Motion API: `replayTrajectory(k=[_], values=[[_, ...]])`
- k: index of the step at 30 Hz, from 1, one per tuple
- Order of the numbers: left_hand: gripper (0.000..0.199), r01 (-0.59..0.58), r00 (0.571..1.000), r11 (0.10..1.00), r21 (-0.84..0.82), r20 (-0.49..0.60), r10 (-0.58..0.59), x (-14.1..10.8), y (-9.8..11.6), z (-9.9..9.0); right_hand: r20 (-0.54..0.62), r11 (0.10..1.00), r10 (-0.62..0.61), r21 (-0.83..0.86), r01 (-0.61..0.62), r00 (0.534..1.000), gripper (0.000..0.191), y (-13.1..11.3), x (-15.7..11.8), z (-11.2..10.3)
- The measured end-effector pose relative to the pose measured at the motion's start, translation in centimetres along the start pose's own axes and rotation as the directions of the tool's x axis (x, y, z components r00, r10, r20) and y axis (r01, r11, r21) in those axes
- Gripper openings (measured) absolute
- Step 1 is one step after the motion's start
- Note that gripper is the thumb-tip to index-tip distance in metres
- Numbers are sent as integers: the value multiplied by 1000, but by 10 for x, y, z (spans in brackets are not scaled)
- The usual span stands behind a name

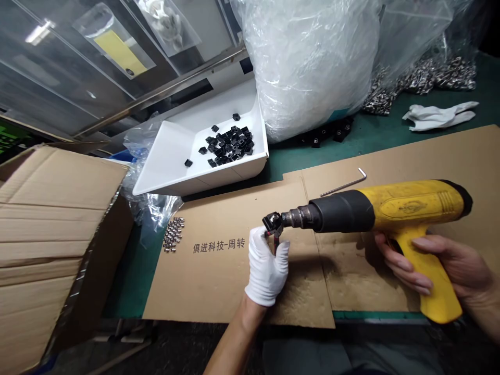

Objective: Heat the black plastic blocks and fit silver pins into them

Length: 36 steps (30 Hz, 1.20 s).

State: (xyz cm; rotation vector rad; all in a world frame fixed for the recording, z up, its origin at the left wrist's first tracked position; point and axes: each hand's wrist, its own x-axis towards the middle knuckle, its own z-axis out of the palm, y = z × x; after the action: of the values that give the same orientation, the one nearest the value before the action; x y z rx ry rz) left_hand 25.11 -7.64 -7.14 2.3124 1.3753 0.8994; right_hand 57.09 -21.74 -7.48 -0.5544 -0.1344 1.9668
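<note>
My left hand (266,266), in a white cotton glove, grips small pliers (276,238) with a small black part (272,223) held in their jaws. That part sits just in front of the metal nozzle (300,216) of a yellow and black heat gun (406,208), almost touching it. My right hand (424,263), bare, wraps around the gun's yellow handle. A large cardboard sheet (219,281) lies beneath both hands.
A white tray (167,161) holds several black parts. Small steel pieces (174,234) lie left of the cardboard, and an Allen key (346,183) lies on it. A plastic bag (308,62), white gloves (439,115), shiny metal parts (429,78) and a cardboard box (50,234) surround the work area.
</note>
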Motion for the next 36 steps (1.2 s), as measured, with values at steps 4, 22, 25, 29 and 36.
replayTrajectory(k=[4, 22, 25, 29, 36], values=[[37, -7, 1000, 1000, -15, 6, 7, -1, -1, 0, 23, 1000, 13, 1, -13, 1000, 40, -1, 0, 2], [38, 0, 1000, 1000, -12, 24, 0, 1, 2, -2, -93, 998, 18, -65, -24, 995, 38, -2, -3, 5], [38, 4, 1000, 1000, -19, 30, -4, 1, 2, -2, -60, 998, 9, -59, -12, 998, 38, -3, -2, 5], [37, 13, 999, 999, -43, 32, -11, 1, 3, -2, -34, 998, 11, -61, -13, 999, 38, -3, -2, 6], [40, 19, 999, 999, -48, 29, -18, 1, 3, -1, -44, 999, 1, -54, -4, 999, 38, -3, -1, 9]])
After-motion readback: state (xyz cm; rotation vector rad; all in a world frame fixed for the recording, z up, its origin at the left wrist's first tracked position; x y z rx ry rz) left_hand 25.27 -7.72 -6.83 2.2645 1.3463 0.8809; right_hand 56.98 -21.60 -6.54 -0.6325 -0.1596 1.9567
